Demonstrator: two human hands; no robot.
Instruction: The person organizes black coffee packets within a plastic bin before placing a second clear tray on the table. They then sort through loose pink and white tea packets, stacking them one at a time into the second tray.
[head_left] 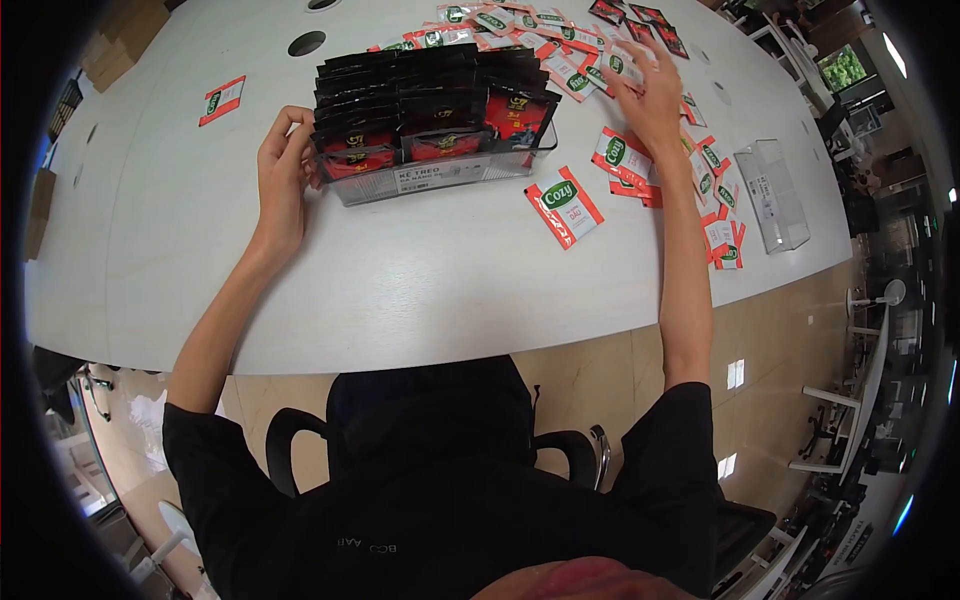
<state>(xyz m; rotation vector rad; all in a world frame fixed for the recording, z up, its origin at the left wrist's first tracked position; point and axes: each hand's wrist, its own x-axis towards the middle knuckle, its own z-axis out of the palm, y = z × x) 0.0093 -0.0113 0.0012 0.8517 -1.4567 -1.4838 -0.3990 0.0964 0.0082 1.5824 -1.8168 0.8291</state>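
Note:
A clear plastic tray [440,180] stands on the table, packed with upright rows of black-and-red coffee sachets [445,146]. My left hand [287,148] is at its left end, fingers curled against the side. Off to the right, my right hand [650,95] reaches over a spread of red-and-white Cozy tea sachets [575,83], its fingers apart. Beneath its wrist another Cozy sachet [622,153] overlaps several more, partly hidden by the forearm. One Cozy sachet [565,207] lies alone in front of the tray's right corner.
On the right lies a second clear plastic tray [773,195]. A few black-and-red sachets [655,28] sit at the far right, and a single Cozy sachet [222,101] at the far left. Cable holes [307,43] pierce the white table [420,290]. An office chair [430,410] is at the front edge.

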